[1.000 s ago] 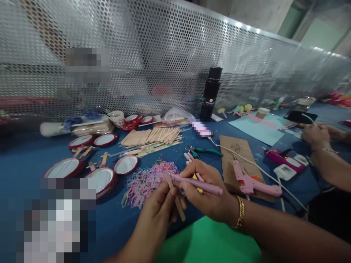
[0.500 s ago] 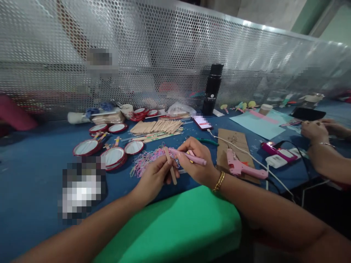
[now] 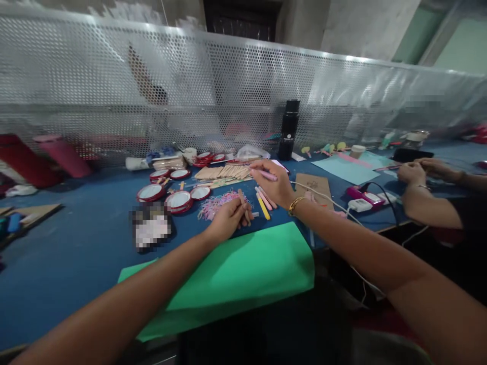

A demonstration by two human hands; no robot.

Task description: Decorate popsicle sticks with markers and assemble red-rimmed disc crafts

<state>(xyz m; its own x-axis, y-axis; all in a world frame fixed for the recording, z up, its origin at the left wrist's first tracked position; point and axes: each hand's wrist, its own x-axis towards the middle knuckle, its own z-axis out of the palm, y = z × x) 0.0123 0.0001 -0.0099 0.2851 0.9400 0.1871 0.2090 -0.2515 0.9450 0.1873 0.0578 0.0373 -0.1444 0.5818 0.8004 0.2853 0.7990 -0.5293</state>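
In the head view, pinching a slim wooden stick (image 3: 241,196) between thumb and fingers of the left grip (image 3: 227,218), tilted, over the near side of the worktop (image 3: 87,223). Just beside a tangle of coloured rubber bands (image 3: 216,204) and beyond a green sheet (image 3: 236,268). Possibly doubled with a second stick; too small to tell. Closed around a pink pen (image 3: 269,175) with the right grip (image 3: 277,185), raised apart from the left, near a loose stack of sticks (image 3: 224,172). Cannot tell whether touching that stack.

By look, likely very light and stiff along its length, yet apt to snap if bent hard across the middle. Probably dry rather than slippery. Best taken by the long edges toward the lower end, with light pressure, leaving the upper face bare. Watch for snagging on the soft, springy bands. For the pen, likely light, hard and smooth; best held along the barrel.
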